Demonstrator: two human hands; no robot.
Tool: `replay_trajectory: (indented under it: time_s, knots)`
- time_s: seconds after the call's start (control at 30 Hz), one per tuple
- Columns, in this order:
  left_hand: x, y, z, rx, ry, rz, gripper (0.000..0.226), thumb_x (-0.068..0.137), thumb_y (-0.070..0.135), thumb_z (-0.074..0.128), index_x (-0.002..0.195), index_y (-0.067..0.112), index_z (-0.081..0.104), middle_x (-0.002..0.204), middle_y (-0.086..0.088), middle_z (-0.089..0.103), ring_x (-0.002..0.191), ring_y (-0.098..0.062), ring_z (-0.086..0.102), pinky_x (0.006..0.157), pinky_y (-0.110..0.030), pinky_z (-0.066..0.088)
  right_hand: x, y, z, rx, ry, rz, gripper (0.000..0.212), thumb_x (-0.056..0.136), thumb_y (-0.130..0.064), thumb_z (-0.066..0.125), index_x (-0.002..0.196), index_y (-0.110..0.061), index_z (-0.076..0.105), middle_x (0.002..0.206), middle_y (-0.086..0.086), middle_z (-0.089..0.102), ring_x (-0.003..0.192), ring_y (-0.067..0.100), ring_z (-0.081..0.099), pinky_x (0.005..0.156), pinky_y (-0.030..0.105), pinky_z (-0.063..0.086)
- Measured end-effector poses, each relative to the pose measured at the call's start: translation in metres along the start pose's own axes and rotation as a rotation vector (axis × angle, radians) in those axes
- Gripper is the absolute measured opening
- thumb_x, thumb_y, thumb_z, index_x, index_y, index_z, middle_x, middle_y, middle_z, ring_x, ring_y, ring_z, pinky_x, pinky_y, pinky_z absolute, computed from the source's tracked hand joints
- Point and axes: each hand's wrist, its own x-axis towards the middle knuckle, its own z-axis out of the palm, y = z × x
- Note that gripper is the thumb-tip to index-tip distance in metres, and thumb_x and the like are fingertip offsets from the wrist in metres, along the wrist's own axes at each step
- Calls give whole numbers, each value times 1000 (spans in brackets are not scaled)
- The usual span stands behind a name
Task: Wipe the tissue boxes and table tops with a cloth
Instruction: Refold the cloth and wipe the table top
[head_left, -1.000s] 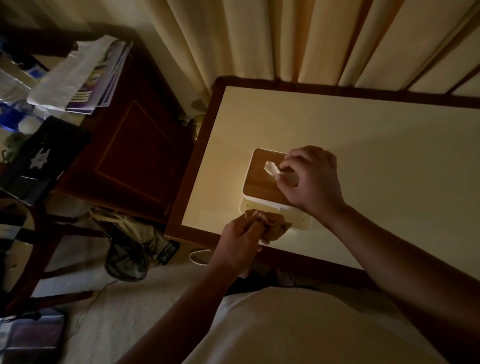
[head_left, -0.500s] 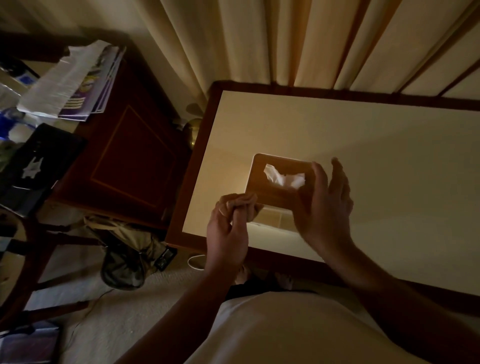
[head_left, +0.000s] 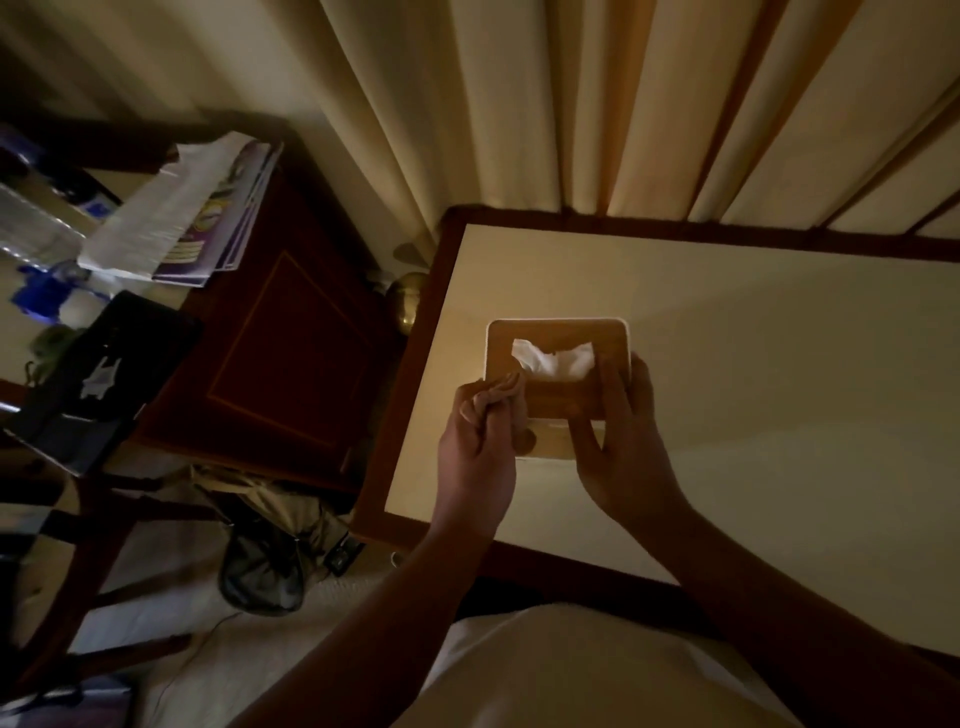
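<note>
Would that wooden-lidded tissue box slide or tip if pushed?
Probably slide: the square wooden-lidded tissue box looks low and broad on the smooth cream table top. Likely light: the right hand alone steadies it while the left hand grips a brown cloth.

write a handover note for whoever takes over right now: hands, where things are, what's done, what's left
Left hand grips the bunched cloth at the tissue box lid's near left corner.
Right hand holds the box's near right side.
Box stands toward the table top's left end, a tissue sticking out.
Done: cannot tell how much is wiped.
To do: wipe box lid and sides, then the table top.
</note>
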Motion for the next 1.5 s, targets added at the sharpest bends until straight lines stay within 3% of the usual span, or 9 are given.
replay_trajectory:
  time_s: [0.13, 0.27, 0.47, 0.77, 0.97, 1.13, 1.27, 1.37, 1.5]
  knots:
    - [52, 13, -18, 32, 38, 14, 19, 111, 25, 50, 98, 20, 63, 91, 12, 64, 77, 4, 62, 63, -14, 49, 61, -6, 22, 43, 11, -73, 61, 107, -39, 43, 159, -18, 21, 155, 24, 28, 132, 32, 49, 92, 35, 55]
    - [107, 14, -23, 84, 58, 39, 29, 110, 32, 51, 84, 43, 59, 97, -1, 65, 81, -9, 67, 64, -27, 55, 123, -8, 43, 38, -25, -62, 60, 106, -41, 38, 159, -13, 29, 154, 21, 34, 127, 29, 53, 90, 37, 57]
    - [177, 1, -20, 156, 140, 9, 15, 107, 29, 50, 99, 35, 62, 97, 10, 66, 88, -4, 65, 68, -21, 48, 201, -12, 65, 3, -73, 50, 53, 106, -34, 35, 157, -18, 38, 153, 10, 40, 129, 29, 54, 103, 52, 52]
    - [212, -3, -24, 173, 98, 75, 20, 109, 28, 47, 113, 25, 67, 103, 13, 63, 93, -4, 64, 73, -26, 53, 237, -5, 70, 62, -85, 42, 40, 114, -29, 37, 153, -23, 44, 142, -8, 45, 124, 7, 51, 103, 31, 47]
    - [187, -5, -27, 558, 147, 97, 54, 100, 62, 33, 122, 23, 62, 132, 0, 55, 122, -19, 45, 98, -41, 37, 208, 0, 63, -116, -20, 6, 52, 107, -40, 48, 155, -20, 45, 159, 13, 42, 149, 35, 40, 114, 61, 40]
    - [152, -4, -23, 513, -92, 415, 26, 109, 36, 45, 115, 31, 70, 121, 16, 65, 114, -5, 54, 97, -29, 40, 136, -32, 31, 127, 39, 26, 39, 101, -13, 63, 140, -11, 61, 144, -8, 59, 138, 4, 52, 113, 35, 46]
    - [120, 13, -2, 212, -300, 191, 18, 108, 37, 56, 115, 53, 55, 108, 17, 71, 100, -1, 69, 79, -27, 59, 83, -44, -1, 291, -20, 270, 38, 103, -14, 63, 140, -24, 62, 128, -16, 70, 120, -5, 62, 93, 12, 51]
    - [96, 18, 20, 224, -381, 239, 13, 107, 32, 58, 105, 44, 52, 95, 21, 67, 92, 6, 65, 71, -9, 46, 49, -36, -29, 253, 37, 383, 42, 103, -34, 65, 143, -38, 57, 116, -19, 71, 105, -6, 67, 77, 15, 57]
    - [65, 22, 61, 285, -452, 413, 8, 101, 18, 67, 109, 21, 67, 104, 16, 61, 101, 2, 57, 80, -9, 43, 2, -20, -69, 246, 127, 477, 38, 99, -31, 71, 134, -43, 61, 101, -18, 73, 98, -2, 70, 74, 22, 59]
